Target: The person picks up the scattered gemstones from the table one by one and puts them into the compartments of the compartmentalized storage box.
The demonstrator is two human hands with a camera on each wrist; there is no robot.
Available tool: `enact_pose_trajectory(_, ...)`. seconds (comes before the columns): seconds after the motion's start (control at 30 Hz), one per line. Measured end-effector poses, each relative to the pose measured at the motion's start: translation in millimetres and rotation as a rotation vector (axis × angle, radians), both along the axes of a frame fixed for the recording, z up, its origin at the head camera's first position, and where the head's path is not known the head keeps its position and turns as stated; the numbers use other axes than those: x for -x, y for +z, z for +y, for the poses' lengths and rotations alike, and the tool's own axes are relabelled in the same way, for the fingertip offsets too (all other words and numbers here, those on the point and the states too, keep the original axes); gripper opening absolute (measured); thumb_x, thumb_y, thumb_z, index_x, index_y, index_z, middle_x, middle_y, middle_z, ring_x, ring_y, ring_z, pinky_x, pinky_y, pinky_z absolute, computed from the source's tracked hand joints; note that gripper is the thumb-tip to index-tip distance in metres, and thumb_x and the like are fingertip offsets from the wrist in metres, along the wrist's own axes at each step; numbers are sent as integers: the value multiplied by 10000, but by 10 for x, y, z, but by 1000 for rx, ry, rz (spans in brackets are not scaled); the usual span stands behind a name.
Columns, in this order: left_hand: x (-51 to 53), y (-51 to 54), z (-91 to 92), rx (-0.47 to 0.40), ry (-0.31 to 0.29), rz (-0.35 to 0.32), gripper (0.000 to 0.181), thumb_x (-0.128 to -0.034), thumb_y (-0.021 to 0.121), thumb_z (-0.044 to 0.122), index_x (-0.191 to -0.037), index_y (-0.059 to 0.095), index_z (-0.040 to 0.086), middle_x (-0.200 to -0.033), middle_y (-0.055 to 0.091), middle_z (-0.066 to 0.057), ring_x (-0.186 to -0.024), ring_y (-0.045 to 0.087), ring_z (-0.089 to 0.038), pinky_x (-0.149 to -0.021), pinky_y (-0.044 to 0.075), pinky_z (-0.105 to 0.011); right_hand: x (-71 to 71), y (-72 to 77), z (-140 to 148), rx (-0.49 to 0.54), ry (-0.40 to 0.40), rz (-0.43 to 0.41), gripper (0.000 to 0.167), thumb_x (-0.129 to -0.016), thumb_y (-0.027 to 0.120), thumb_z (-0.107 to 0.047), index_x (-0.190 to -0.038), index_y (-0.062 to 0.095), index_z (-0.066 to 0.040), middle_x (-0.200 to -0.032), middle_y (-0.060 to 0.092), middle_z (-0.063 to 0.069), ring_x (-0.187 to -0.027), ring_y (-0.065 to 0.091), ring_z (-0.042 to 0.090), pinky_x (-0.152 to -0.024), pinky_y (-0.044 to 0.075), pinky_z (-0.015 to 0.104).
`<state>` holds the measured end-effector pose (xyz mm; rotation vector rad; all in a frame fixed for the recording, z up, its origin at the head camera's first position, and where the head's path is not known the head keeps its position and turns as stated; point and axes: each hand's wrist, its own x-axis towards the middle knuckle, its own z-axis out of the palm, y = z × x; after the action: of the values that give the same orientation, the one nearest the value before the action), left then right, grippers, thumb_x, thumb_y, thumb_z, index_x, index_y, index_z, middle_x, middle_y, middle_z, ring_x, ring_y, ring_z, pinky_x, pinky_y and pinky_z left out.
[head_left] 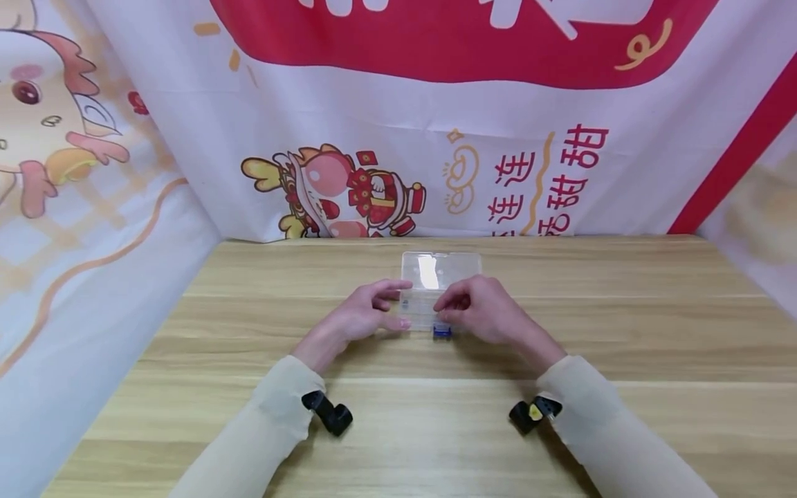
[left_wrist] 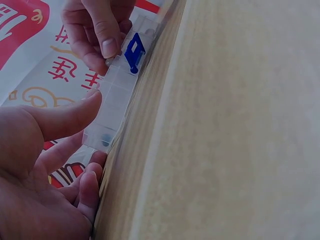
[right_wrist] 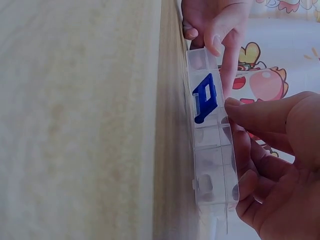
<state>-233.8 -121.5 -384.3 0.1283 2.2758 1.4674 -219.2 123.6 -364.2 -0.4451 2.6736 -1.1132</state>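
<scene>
A clear plastic compartment box (head_left: 418, 319) lies on the table, its transparent lid (head_left: 457, 271) opened toward the back. A blue latch (head_left: 442, 332) sits at its front edge. My left hand (head_left: 364, 311) holds the box's left end, thumb at the front corner and forefinger along the back. Over the right part of the box is my right hand (head_left: 482, 309), thumb and forefinger nearly together. In the left wrist view a tiny pale thing (left_wrist: 109, 62) shows between those fingertips; its kind is unclear. A small dark piece (left_wrist: 106, 140) lies in the left end compartment.
The wood-grain table (head_left: 398, 429) spreads around the box. Behind it hangs a printed cloth (head_left: 386, 104) with red lettering and cartoon figures, and another cloth borders the left side. A black camera mount sits on each sleeve cuff.
</scene>
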Motion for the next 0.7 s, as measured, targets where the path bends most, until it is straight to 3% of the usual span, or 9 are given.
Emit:
enact_pose_trajectory(0.47, -7, 17, 7, 7, -1, -4, 679, -881, 857, 163, -1475, 605, 376, -1547, 541, -1, -1300, 480, -265, -1118, 408, -466, -18, 49, 8, -16, -63, -11, 165, -998, 750, -208, -1153, 807, -194, -1051, 729, 13, -960, 617, 220, -820, 532, 339)
enact_pose_trajectory(0.6, 4, 25, -24, 9, 8, 2, 700, -882, 858, 157, -1491, 590, 377, -1531, 559, -9, -1297, 503, -269, -1090, 444, -451, 1, 105, 121, -17, -92, 31, 271, -1011, 731, -296, -1266, 766, -211, -1138, 739, 14, -1016, 641, 227, -810, 549, 343)
enact_pose_trajectory(0.7, 12, 99, -99, 47, 14, 51, 717, -913, 836, 202, -1542, 536, 366, -1546, 556, -47, -1357, 536, -310, -1106, 479, -501, 16, 153, 301, -57, -100, 114, 450, -1022, 701, -392, -1433, 662, -215, -1356, 705, 57, -1161, 644, 282, -887, 575, 440)
